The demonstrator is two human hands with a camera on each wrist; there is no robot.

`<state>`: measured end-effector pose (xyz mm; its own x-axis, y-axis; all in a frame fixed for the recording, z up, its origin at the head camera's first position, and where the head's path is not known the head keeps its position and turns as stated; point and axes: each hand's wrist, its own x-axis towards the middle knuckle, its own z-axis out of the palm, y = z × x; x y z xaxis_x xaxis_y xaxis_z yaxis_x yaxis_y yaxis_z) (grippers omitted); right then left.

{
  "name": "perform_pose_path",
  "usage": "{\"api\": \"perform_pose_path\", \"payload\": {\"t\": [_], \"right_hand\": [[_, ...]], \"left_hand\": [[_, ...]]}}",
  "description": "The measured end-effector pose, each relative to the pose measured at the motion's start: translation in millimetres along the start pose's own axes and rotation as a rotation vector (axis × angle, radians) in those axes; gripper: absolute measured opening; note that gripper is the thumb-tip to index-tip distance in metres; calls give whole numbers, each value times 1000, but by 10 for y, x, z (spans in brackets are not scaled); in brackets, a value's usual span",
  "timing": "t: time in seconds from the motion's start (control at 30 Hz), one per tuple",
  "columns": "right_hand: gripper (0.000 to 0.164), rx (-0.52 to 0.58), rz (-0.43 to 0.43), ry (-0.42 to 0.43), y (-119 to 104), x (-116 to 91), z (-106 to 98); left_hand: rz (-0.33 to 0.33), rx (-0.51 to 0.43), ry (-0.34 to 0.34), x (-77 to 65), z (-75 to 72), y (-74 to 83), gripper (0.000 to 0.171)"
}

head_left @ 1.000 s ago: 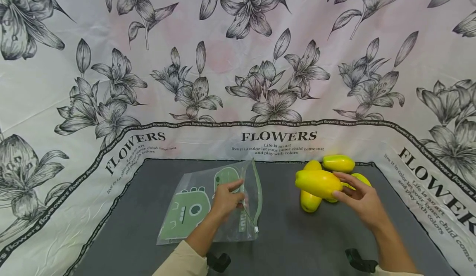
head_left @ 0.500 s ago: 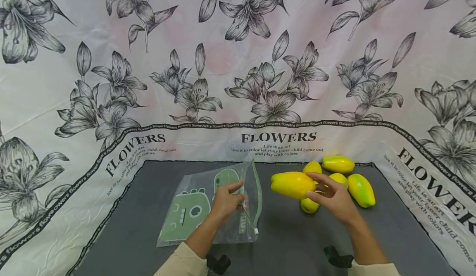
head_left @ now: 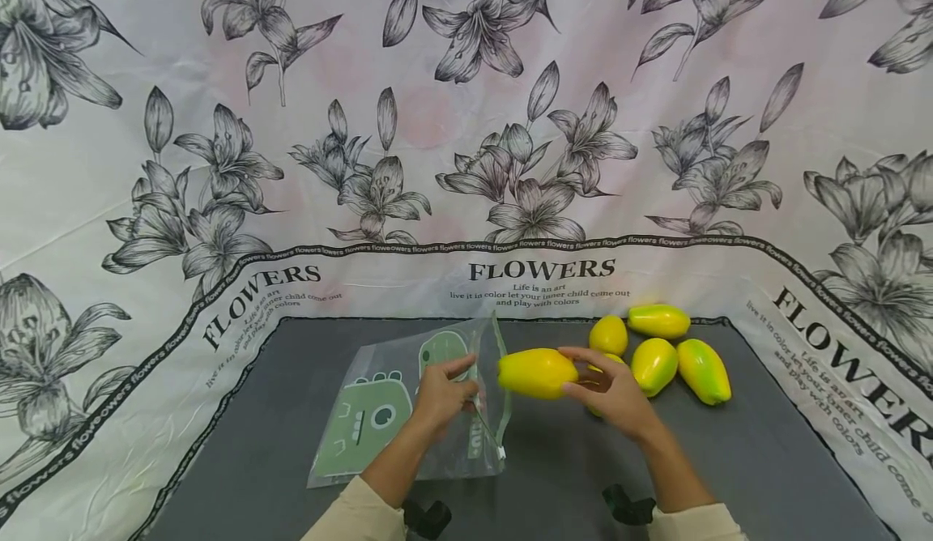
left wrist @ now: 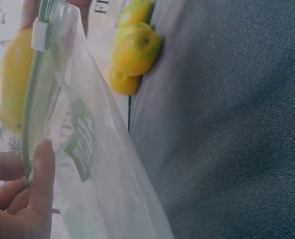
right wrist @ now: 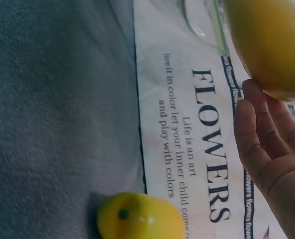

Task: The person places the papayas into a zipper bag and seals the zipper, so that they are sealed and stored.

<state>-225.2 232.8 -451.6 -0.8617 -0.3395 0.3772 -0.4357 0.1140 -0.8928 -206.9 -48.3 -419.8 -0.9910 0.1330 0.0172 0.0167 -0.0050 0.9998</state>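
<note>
My left hand (head_left: 440,399) pinches the edge of a clear zip bag (head_left: 455,452), printed with green cartoon creatures, at its mouth. Along that mouth runs a green zip strip (left wrist: 32,104) with a white slider (left wrist: 39,35). A yellow papaya (head_left: 538,373) is held sideways by its right end in the fingertips of my right hand (head_left: 619,399). Its left tip overlaps the green strip in the head view; whether it is inside the mouth I cannot tell. The left wrist view has the papaya (left wrist: 15,82) partly behind the strip.
Several more yellow papayas lie at the back right, among them one with green streaks (head_left: 704,371) and one at the far edge (head_left: 658,321). A grey cloth (head_left: 554,476) covers the table. Flower-printed fabric (head_left: 539,282) rises behind it.
My right hand has carried the papaya left, from above the other papayas to the bag's mouth. My left hand has kept its pinch on the bag, nearly still.
</note>
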Motion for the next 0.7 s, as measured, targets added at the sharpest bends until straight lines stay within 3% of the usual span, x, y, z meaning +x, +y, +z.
{"api": "perform_pose_path", "payload": {"t": [0.2, 0.43, 0.7], "right_hand": [[47, 24, 28, -17, 70, 30, 115], [48, 40, 44, -28, 35, 57, 220], [46, -12, 23, -20, 129, 96, 291]], "left_hand": [[-4, -15, 7, 6, 0, 29, 49], [17, -29, 17, 162, -40, -220, 51], [33, -10, 23, 155, -17, -127, 51]]}}
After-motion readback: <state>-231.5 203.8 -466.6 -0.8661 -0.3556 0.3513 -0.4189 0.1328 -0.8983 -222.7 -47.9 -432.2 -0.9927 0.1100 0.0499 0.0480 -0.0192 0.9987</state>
